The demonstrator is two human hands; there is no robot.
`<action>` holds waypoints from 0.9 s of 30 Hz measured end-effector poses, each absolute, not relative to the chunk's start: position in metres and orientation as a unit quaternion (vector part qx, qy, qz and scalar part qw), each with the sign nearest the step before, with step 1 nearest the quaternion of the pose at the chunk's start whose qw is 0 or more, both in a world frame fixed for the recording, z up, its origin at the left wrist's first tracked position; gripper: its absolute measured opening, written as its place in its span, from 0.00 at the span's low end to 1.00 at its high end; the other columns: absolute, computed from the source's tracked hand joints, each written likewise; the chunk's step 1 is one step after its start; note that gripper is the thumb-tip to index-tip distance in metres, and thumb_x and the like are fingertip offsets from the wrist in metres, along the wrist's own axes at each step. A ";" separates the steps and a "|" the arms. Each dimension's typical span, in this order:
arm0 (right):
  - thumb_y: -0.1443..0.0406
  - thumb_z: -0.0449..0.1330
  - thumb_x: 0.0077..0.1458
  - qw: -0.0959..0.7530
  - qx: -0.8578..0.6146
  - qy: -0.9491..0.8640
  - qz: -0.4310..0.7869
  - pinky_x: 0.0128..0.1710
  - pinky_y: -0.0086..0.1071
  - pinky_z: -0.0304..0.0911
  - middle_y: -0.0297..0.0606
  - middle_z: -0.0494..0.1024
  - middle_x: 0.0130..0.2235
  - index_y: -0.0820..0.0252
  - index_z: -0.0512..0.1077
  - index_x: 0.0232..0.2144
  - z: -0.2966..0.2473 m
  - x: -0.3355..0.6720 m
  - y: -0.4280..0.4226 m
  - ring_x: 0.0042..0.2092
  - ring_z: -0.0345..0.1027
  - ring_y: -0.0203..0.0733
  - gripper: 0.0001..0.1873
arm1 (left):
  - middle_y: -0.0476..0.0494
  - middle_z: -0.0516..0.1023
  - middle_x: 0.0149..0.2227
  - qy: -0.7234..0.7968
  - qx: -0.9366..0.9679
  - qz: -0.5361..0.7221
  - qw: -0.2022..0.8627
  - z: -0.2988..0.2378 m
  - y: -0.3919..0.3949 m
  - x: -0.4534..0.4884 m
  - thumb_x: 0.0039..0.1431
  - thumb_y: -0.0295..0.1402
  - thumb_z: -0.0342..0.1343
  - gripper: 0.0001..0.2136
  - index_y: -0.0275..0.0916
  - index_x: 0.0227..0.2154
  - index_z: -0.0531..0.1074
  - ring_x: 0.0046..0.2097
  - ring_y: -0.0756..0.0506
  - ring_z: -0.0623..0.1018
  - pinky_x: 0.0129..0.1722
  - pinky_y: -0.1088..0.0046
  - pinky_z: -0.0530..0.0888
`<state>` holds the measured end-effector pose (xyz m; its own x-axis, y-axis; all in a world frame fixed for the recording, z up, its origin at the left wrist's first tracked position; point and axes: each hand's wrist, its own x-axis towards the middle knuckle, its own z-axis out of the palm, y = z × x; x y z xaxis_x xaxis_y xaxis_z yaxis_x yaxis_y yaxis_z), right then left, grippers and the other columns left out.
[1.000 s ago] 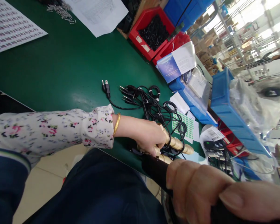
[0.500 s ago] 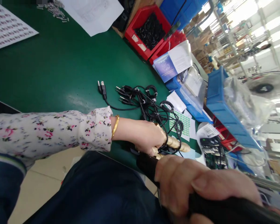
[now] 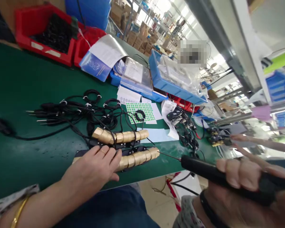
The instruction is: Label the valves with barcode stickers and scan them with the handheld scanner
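Note:
My left hand (image 3: pixel 93 167) lies over the nearer row of gold-coloured faceted pieces (image 3: pixel 139 158), fingers on top and thumb at the near side. Beyond it, a second gold-coloured row (image 3: pixel 121 136) lies alongside, with black cables looped across it. My right hand (image 3: pixel 242 180) is wrapped round a black-handled screwdriver (image 3: pixel 204 169). Its long thin shaft points left, and the tip appears at the right end of the nearer row; contact is unclear. Black power cords (image 3: pixel 102 110) lie tangled behind the rows. One plug (image 3: pixel 1 126) rests at the far left.
Red bins (image 3: pixel 45 34) with black parts stand at the back left. Blue trays (image 3: pixel 173 79) with bagged items line the back. A green-dotted sticker sheet (image 3: pixel 140 110) lies behind the rows. At right, another person's hands (image 3: pixel 242 141) are near dark parts. The table's front edge (image 3: pixel 154 177) is close.
The view has swung to the right. My right hand and the screwdriver have moved away from my left hand, baring the thin shaft. My left hand still lies on the gold-coloured pieces.

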<state>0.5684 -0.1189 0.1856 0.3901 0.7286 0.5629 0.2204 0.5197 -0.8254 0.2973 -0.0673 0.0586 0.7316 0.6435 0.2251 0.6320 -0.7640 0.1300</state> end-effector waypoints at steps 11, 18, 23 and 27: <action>0.60 0.62 0.51 0.793 -0.368 -0.451 0.178 0.22 0.29 0.55 0.24 0.61 0.20 0.58 0.67 0.39 0.165 0.607 -0.097 0.19 0.50 0.30 0.14 | 0.40 0.76 0.45 0.297 0.922 0.246 -0.035 0.069 -0.077 0.398 0.63 0.32 0.45 0.15 0.34 0.48 0.70 0.45 0.42 0.74 0.45 0.66 0.70; 0.61 0.60 0.54 0.747 -0.415 -0.464 0.233 0.24 0.31 0.57 0.26 0.66 0.21 0.58 0.62 0.40 0.155 0.585 -0.067 0.21 0.57 0.32 0.14 | 0.39 0.75 0.45 0.288 0.923 0.250 -0.054 0.054 -0.077 0.450 0.58 0.22 0.44 0.16 0.31 0.47 0.70 0.45 0.43 0.74 0.45 0.67 0.72; 0.60 0.63 0.54 0.667 -0.429 -0.527 0.305 0.22 0.31 0.62 0.26 0.69 0.20 0.57 0.64 0.43 0.151 0.611 -0.063 0.18 0.61 0.32 0.16 | 0.42 0.74 0.48 0.269 0.926 0.251 -0.081 0.047 -0.076 0.438 0.57 0.30 0.51 0.16 0.37 0.49 0.69 0.48 0.45 0.72 0.49 0.71 0.71; 0.61 0.65 0.53 0.550 -0.386 -0.626 0.395 0.22 0.34 0.68 0.28 0.74 0.22 0.55 0.65 0.47 0.148 0.640 -0.054 0.18 0.67 0.36 0.20 | 0.41 0.75 0.46 0.269 0.909 0.301 -0.109 0.045 -0.076 0.439 0.55 0.33 0.54 0.15 0.38 0.46 0.72 0.46 0.44 0.73 0.47 0.72 0.72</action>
<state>0.6403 -0.0537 0.1483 -0.0958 0.9188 0.3830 0.0485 0.3886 -0.9201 0.4392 -0.0755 0.0445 0.6743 0.4236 0.6048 0.5542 -0.8316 -0.0354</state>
